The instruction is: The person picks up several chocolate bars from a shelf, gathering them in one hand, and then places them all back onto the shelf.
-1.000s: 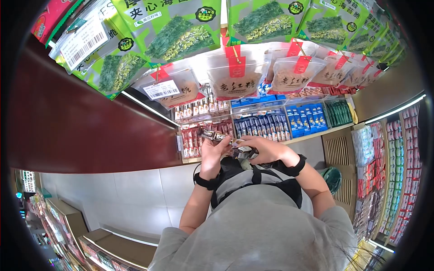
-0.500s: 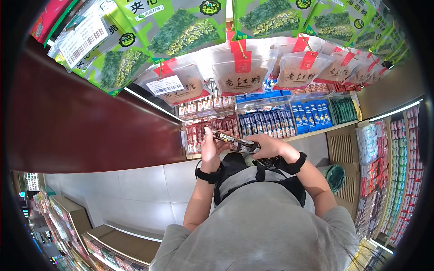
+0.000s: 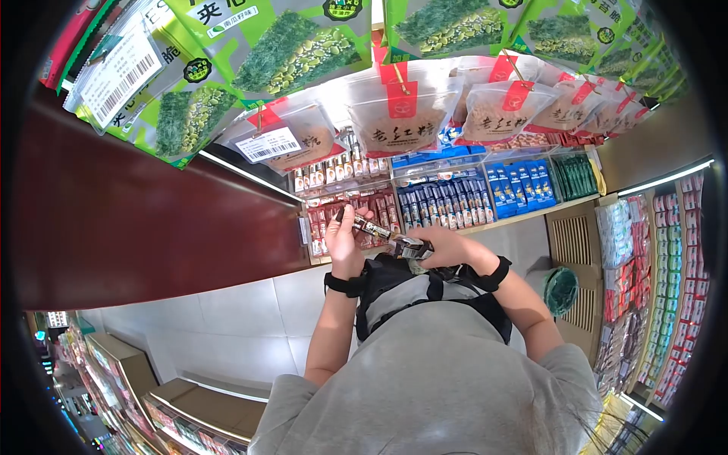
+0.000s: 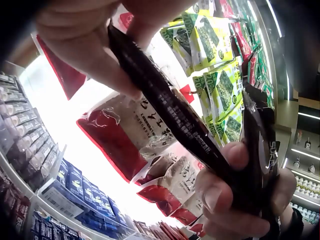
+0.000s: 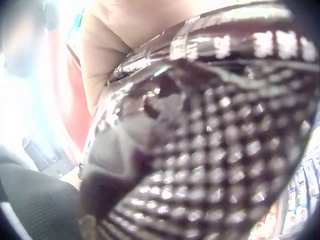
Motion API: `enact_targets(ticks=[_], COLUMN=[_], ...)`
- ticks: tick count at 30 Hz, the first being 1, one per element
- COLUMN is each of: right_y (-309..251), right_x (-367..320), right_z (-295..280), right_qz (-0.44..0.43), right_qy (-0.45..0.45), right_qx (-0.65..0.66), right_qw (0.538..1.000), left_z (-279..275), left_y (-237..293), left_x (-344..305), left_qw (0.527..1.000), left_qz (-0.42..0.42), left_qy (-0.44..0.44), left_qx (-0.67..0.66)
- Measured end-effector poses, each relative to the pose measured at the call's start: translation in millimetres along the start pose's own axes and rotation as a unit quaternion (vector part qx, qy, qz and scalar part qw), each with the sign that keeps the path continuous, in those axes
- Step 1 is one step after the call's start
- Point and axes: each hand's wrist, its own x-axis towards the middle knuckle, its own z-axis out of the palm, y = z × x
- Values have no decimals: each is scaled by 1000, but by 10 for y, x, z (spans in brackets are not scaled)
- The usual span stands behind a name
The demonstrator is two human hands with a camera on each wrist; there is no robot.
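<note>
My left hand (image 3: 345,244) pinches the upper left end of a slim dark brown snack packet (image 3: 373,227) with pale print. In the left wrist view, the left fingers (image 4: 90,60) lie along this end. The packet slopes down to my right hand (image 3: 449,249), which grips its other end. A second glossy dark packet (image 4: 257,132) is in the right hand too, beside the first. Up close in the right wrist view, a wrapper with a checked pattern (image 5: 220,150) fills most of the picture and hides the right fingertips.
Shelf bins of red packets (image 3: 322,227), blue-and-white packets (image 3: 447,203) and blue packets (image 3: 519,186) lie just beyond my hands. Bags with red labels (image 3: 402,114) and green seaweed snack bags (image 3: 296,57) hang above. A lined bin (image 3: 561,292) stands to the right.
My left thumb has come off the packet's middle, and the left hand has shifted left to its end. More of the packet shows. The right hand keeps its grip.
</note>
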Motion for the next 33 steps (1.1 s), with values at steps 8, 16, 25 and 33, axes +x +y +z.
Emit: enact_targets(ticks=[8,16,25,33], right_y=[239,335,652,793], right_x=[-15,78,-94,-220], right_z=[34,62,67,165], right_qz=[13,94,84,75], right_qy=[35,-12,147,223], right_qx=[38,44,101,120], right_qw=[999,995,980,965], left_z=[97,21,-1212,-1536], left_y=[-18,-180,-50,-211], left_x=[2,168,1876,3038], left_qw=[995,973,956,896], left_qz=[-63,-154,12,169], left_qy=[-65,-131,65,54], left_qx=[-33,112,286,407])
